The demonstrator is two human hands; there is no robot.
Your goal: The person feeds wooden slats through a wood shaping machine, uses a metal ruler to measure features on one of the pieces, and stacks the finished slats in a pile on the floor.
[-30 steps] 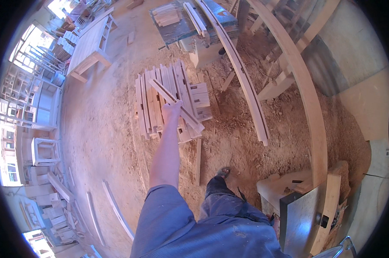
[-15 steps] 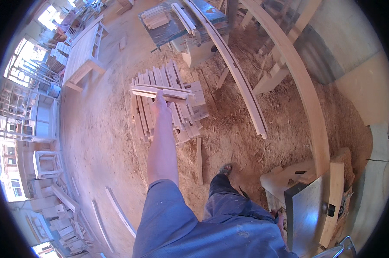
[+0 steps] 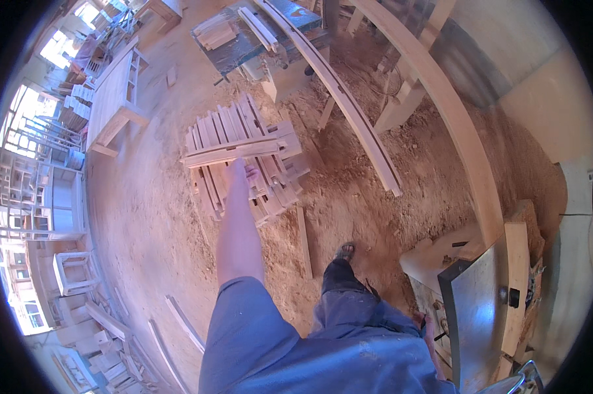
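Note:
My left hand [image 3: 241,173] reaches out over a pile of pale wooden slats [image 3: 270,190] lying on the sawdust floor. It grips a couple of long slats [image 3: 231,152] that lie crosswise above the pile. My right hand [image 3: 430,333] shows only partly at the lower right, beside a grey metal machine table [image 3: 477,315]; its fingers are too hidden to read. My foot [image 3: 344,251] stands on the sawdust just right of a single slat [image 3: 303,241] on the floor.
Long curved wooden beams [image 3: 355,118] run across the floor at the upper right. A workbench [image 3: 244,39] with wood pieces stands behind the pile. A wooden table frame [image 3: 116,95] and stacked furniture frames [image 3: 40,197] line the left side.
The slats in my left hand have swung from pointing along the pile to lying crosswise over it. My arm has stretched a little farther forward.

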